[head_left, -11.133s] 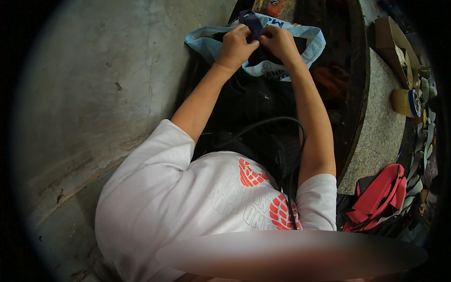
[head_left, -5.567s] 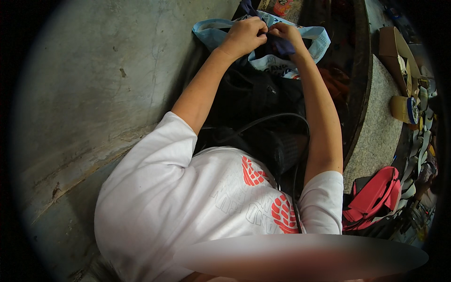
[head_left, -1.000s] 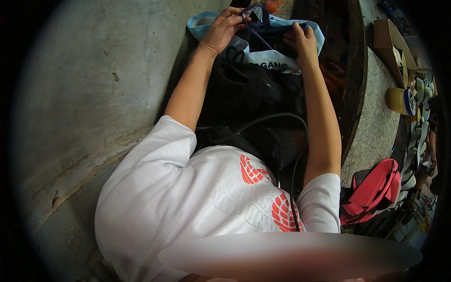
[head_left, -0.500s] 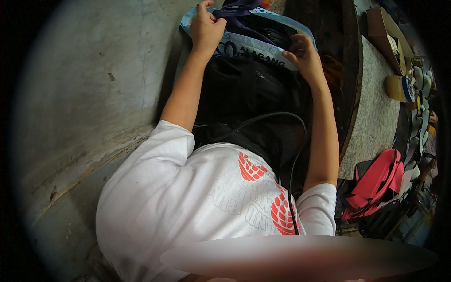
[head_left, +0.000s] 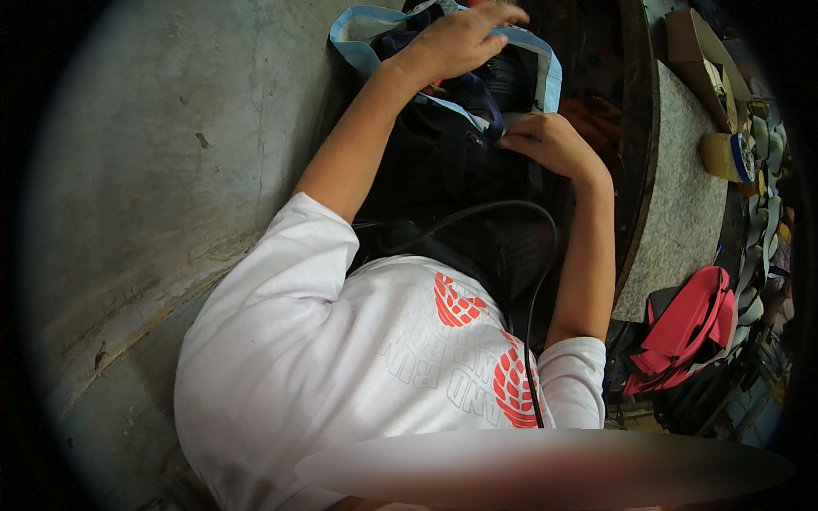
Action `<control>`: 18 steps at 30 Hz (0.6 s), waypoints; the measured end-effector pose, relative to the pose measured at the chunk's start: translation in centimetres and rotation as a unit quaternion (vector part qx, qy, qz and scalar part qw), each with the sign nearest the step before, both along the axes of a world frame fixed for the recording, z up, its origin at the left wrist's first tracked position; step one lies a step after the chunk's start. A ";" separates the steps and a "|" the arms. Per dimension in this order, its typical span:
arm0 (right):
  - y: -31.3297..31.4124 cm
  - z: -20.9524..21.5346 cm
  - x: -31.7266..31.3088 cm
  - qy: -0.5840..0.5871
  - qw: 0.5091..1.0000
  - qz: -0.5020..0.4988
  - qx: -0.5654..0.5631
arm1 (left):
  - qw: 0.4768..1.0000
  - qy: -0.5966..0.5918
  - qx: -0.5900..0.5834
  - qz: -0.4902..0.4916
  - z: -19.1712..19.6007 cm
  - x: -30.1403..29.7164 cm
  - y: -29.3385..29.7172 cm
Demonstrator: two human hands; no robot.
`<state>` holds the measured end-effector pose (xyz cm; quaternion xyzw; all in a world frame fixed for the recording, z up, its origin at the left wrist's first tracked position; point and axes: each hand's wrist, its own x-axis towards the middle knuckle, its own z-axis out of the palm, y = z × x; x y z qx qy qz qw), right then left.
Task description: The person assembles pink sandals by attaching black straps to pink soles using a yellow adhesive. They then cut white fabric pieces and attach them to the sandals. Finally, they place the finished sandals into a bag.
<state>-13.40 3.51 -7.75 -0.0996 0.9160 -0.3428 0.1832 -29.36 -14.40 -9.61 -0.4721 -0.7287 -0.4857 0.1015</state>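
One light-blue tote bag [head_left: 545, 81] with pale handles sits on the person's lap against the grey concrete wall [head_left: 170, 170], its mouth open and stuffed with dark cloth [head_left: 477, 94]; how many pieces of cloth are inside cannot be told. The left hand [head_left: 460, 38] lies across the top of the bag with fingers spread and loosely curled, pressing on the contents rather than gripping anything. The right hand [head_left: 550, 145] pinches the near rim of the bag between thumb and fingertips, closed on that edge. Judging from this, the work goes best if the right hand holds the rim taut and low so the mouth stays wide, while the left hand pushes the cloth down evenly and keeps it off the handles. One black cable [head_left: 528, 255] loops over the lap below the bag; it should stay clear of the opening. To the right stands one stone-topped desk [head_left: 682, 196] carrying one cardboard box [head_left: 694, 43] and one yellow tape roll [head_left: 724, 157]; one red bag [head_left: 686, 328] lies beneath.
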 end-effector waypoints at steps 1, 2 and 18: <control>0.2 0.0 0.4 -0.008 1.000 -0.015 -0.023 | 0.991 -0.009 -0.135 0.004 -0.2 -0.1 -0.5; 0.6 0.0 0.7 -0.010 0.998 -0.030 -0.050 | 0.963 -0.017 -0.269 0.008 -0.4 -0.4 -1.4; -2.1 -5.0 -3.8 0.162 0.978 -0.048 0.125 | 0.833 -0.274 -0.481 0.004 1.3 0.2 -10.0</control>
